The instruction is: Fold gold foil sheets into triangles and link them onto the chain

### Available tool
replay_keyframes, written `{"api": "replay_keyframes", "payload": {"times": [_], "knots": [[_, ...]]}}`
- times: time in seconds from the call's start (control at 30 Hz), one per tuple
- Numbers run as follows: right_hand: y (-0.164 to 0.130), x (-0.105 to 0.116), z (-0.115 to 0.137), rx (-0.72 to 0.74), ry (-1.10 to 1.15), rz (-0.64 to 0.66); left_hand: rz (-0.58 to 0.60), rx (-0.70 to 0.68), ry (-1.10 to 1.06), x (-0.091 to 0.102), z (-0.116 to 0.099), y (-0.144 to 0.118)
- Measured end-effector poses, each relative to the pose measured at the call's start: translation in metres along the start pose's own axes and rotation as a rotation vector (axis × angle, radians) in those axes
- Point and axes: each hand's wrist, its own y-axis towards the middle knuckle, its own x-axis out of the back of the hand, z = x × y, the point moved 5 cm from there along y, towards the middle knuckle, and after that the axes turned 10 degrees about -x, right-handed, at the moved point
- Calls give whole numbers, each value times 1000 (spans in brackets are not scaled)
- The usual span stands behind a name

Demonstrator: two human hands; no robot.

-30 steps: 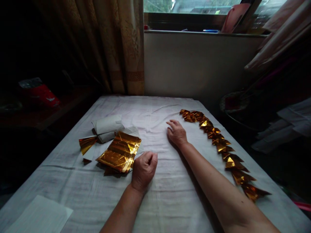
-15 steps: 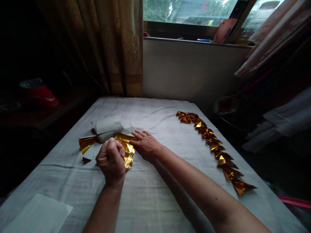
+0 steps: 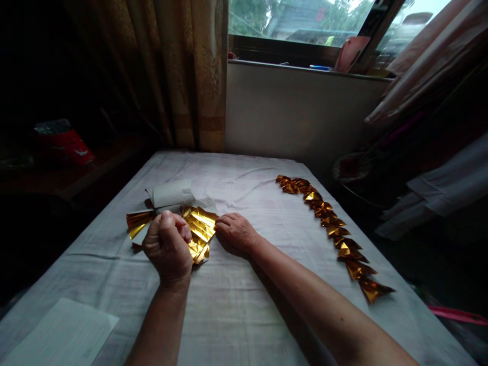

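Apparently, gold foil papers (image 3: 204, 223), on the counter's (image 3: 229, 315) left, are being separated: left hand (image 3: 168, 249) fisted; right hand (image 3: 235, 232) curled at their right edge, pinch indeterminable. Lifting 1 likely calls for edge control.

Dim daylight from the window (image 3: 301, 20) leaves the left side nearly black, gold foil sheets (image 3: 201, 226) glaring.

The foil sheets (image 3: 201, 229) are gold, the cloth (image 3: 229, 315) faintly checked.
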Motion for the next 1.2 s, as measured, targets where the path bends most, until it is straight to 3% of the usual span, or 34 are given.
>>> {"api": "replay_keyframes", "payload": {"times": [0.13,0.27,0.43,0.57,0.63,0.73,0.87,0.97,1.1,1.2], "knots": [[-2,10,6,-2,34,-85,-11,-34,-46,0,-2,0],[3,18,16,76,13,-68,-16,-39,-71,-1,-2,1],[4,12,21,179,8,-58,-13,-21,-77,-1,-1,1],[-2,10,21,138,55,-67,-6,-23,-92,-1,0,2],[-7,19,19,56,118,-76,-9,-18,-97,0,-1,2],[-17,40,7,-203,279,-102,-6,-17,-107,-2,-5,1],[-41,67,-15,-591,728,-220,18,-37,-117,-6,-14,-2],[-66,67,-27,-856,904,-151,78,-43,-70,-8,-15,-6],[-100,62,-33,-1026,782,-63,322,-46,121,-17,-2,-15],[-122,58,-31,-1076,714,-23,695,-127,244,-35,12,-34]]}}
